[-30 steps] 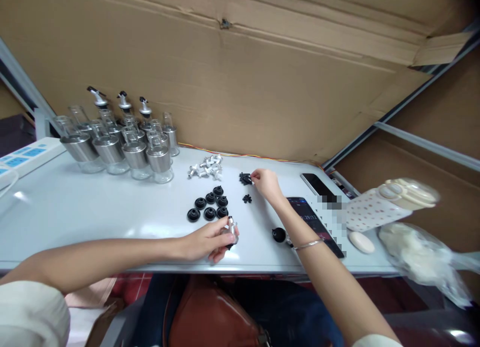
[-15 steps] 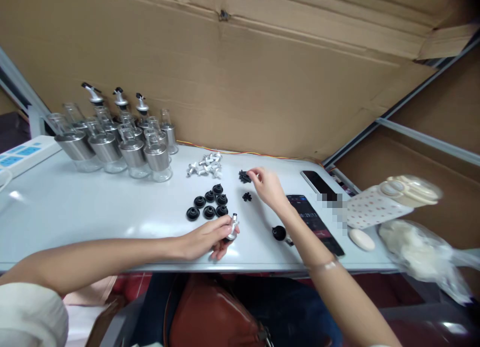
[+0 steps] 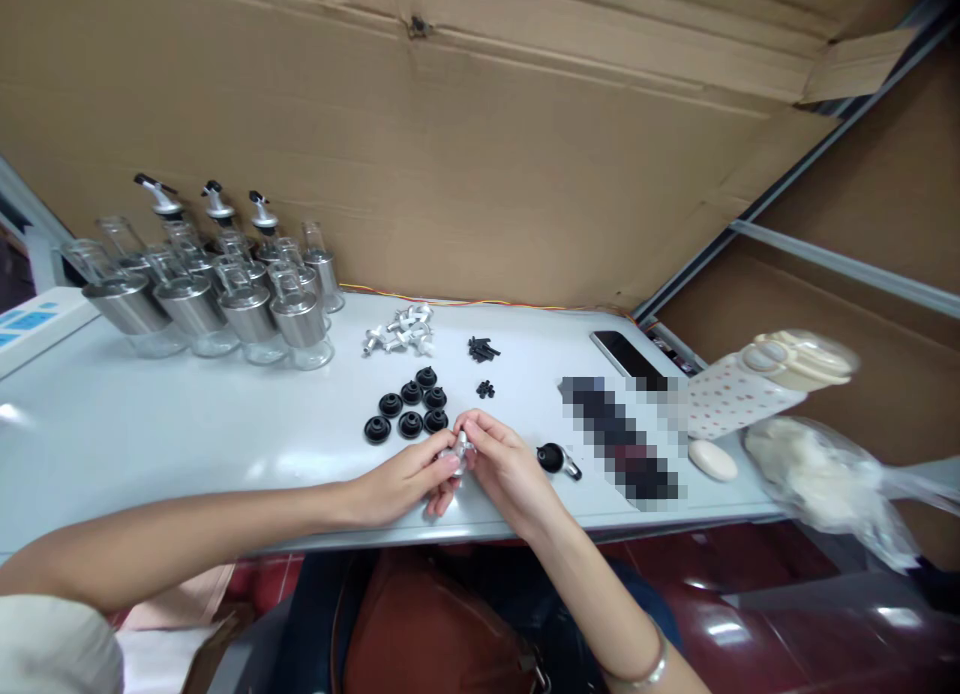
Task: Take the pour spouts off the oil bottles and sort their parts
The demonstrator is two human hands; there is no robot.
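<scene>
My left hand [image 3: 409, 477] holds a silver bottle pourer spout [image 3: 462, 456] above the front edge of the table. Over the spout's upper end, my right hand [image 3: 512, 477] closes with fingertips pinched at its tip; what is between them is hidden. Just behind my left hand lie several round black stoppers [image 3: 410, 424]. Farther back sit a heap of silver spouts [image 3: 405, 331], a small heap of black stick-like pieces [image 3: 484, 349] and some tiny black pieces [image 3: 486, 389]. A black and silver pourer [image 3: 551, 458] lies on its side to the right of my right hand.
Glass bottles with steel sleeves [image 3: 247, 314] stand at the left, some with pourers, beside a white power strip [image 3: 45, 324]. To the right lie a phone [image 3: 628, 361], a blurred-out dark object [image 3: 622, 439], a white oval object [image 3: 712, 460], a dotted bottle [image 3: 742, 394] and a plastic bag [image 3: 817, 474].
My right hand has come from the heap of black stick-like pieces toward me and now meets my left hand at the spout. The view has shifted slightly.
</scene>
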